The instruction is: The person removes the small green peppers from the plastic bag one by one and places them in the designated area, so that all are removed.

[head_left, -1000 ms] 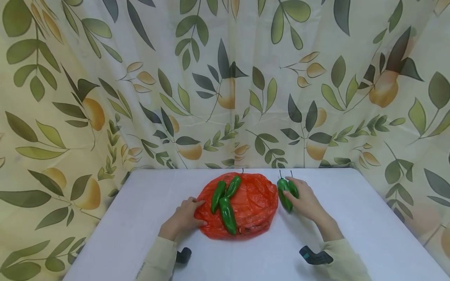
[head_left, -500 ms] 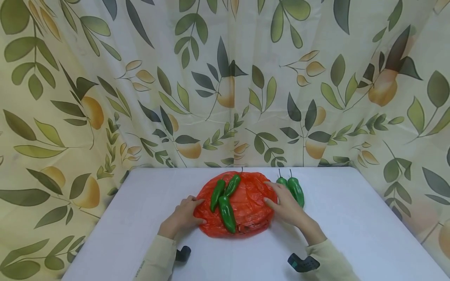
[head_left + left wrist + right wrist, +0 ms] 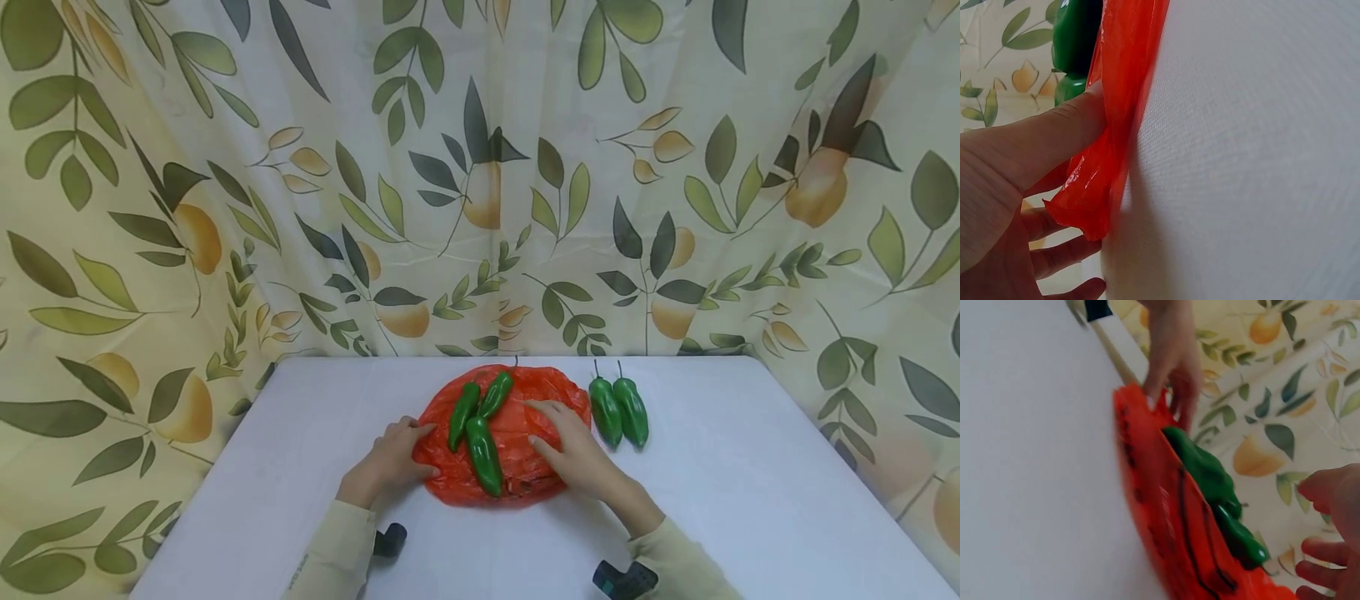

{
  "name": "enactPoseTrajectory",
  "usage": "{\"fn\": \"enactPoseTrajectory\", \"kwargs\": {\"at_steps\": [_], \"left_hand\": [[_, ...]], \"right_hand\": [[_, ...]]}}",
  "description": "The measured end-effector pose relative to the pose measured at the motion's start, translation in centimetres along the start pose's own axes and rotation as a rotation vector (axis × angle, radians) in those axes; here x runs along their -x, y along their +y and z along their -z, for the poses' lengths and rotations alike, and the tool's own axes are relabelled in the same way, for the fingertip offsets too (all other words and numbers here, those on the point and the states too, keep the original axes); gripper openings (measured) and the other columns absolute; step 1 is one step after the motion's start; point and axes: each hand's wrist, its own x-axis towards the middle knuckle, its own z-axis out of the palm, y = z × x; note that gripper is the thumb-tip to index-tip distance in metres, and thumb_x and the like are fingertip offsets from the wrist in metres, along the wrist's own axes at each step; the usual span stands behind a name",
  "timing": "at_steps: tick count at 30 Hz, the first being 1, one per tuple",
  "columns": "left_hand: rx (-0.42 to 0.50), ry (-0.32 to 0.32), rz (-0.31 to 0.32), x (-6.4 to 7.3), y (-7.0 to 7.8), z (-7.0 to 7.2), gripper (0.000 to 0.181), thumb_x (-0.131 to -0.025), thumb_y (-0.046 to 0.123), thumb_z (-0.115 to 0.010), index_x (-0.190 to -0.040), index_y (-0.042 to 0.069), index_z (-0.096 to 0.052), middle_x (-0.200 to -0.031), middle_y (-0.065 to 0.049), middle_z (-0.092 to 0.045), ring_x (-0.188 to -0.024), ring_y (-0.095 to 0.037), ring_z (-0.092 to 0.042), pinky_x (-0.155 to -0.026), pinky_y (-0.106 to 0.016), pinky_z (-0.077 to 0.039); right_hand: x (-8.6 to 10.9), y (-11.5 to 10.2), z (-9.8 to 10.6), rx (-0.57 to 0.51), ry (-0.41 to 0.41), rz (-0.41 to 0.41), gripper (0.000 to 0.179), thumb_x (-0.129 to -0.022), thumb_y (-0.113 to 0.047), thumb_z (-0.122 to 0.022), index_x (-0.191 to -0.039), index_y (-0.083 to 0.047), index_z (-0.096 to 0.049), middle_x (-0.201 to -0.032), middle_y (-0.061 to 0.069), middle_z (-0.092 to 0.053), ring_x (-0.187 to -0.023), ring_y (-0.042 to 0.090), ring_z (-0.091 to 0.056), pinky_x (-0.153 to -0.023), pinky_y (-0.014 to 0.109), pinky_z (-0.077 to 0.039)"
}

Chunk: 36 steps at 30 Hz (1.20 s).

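A red plastic bag [image 3: 521, 425] lies flat on the white table, with three green peppers [image 3: 485, 457] resting on its left half. At the bag's left edge, my left hand [image 3: 388, 462] holds the plastic; in the left wrist view its thumb [image 3: 1066, 128] lies on the near side and the other fingers sit behind. My right hand [image 3: 579, 454] reaches over the right part of the bag, fingers spread and nothing in them. The right wrist view shows those fingers apart from the peppers [image 3: 1207, 469].
Two more green peppers [image 3: 632, 412] lie side by side on the white table [image 3: 750, 483], just right of the bag. A curtain [image 3: 480, 167] printed with leaves and fruit hangs behind the table's far edge. Dark devices [image 3: 624, 580] sit at both wrists.
My right hand has let go of a pepper beside the other one on the right and moved left over the bag. The left hand has stayed at the bag's left edge.
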Motion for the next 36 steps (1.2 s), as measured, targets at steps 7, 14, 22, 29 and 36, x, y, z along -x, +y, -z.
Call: {"fn": "enactPoseTrajectory", "kwargs": {"at_steps": [7, 14, 22, 29, 36], "left_hand": [[0.000, -0.002, 0.013, 0.1, 0.1, -0.1, 0.077, -0.080, 0.033, -0.086, -0.148, 0.020, -0.053, -0.140, -0.013, -0.052, -0.126, -0.033, -0.051, -0.095, -0.057, -0.055], [-0.004, 0.007, -0.002, 0.1, 0.1, -0.1, 0.076, -0.079, 0.033, -0.086, -0.147, 0.018, -0.054, -0.140, -0.014, -0.053, -0.126, -0.033, -0.051, -0.095, -0.057, -0.056], [-0.005, 0.015, -0.028, 0.1, -0.1, -0.1, 0.075, -0.080, 0.033, -0.086, -0.147, 0.018, -0.055, -0.139, -0.014, -0.053, -0.126, -0.034, -0.051, -0.097, -0.059, -0.054], [0.004, 0.010, -0.021, 0.4, 0.0, -0.2, 0.075, -0.080, 0.032, -0.086, -0.146, 0.016, -0.055, -0.138, -0.014, -0.053, -0.125, -0.032, -0.052, -0.096, -0.058, -0.054], [0.001, 0.015, -0.024, 0.3, 0.1, -0.2, 0.076, -0.079, 0.032, -0.087, -0.146, 0.015, -0.055, -0.136, -0.013, -0.054, -0.124, -0.031, -0.051, -0.096, -0.057, -0.055]], "right_hand": [[0.0, -1.6, -2.9, -0.076, -0.066, 0.114, 0.048, -0.099, -0.014, -0.063, -0.145, -0.015, -0.053, -0.144, 0.010, -0.052, -0.135, 0.033, -0.051, -0.105, 0.059, -0.050], [0.1, -1.4, -4.6, -0.049, -0.207, 0.118, 0.052, -0.098, -0.016, -0.065, -0.148, -0.023, -0.050, -0.146, 0.013, -0.049, -0.134, 0.034, -0.047, -0.104, 0.059, -0.051], [0.7, -1.4, -5.0, -0.056, -0.340, 0.072, 0.059, -0.099, -0.028, -0.065, -0.153, -0.034, -0.043, -0.156, 0.020, -0.041, -0.139, 0.042, -0.042, -0.105, 0.068, -0.044], [0.9, -1.3, -5.4, -0.062, -0.357, 0.066, 0.051, -0.100, -0.027, -0.063, -0.149, -0.034, -0.049, -0.154, 0.016, -0.046, -0.138, 0.040, -0.046, -0.107, 0.066, -0.044], [0.5, -1.3, -4.1, -0.116, -0.283, 0.081, 0.047, -0.100, -0.023, -0.064, -0.146, -0.026, -0.054, -0.144, 0.013, -0.051, -0.132, 0.032, -0.050, -0.104, 0.056, -0.051]]}}
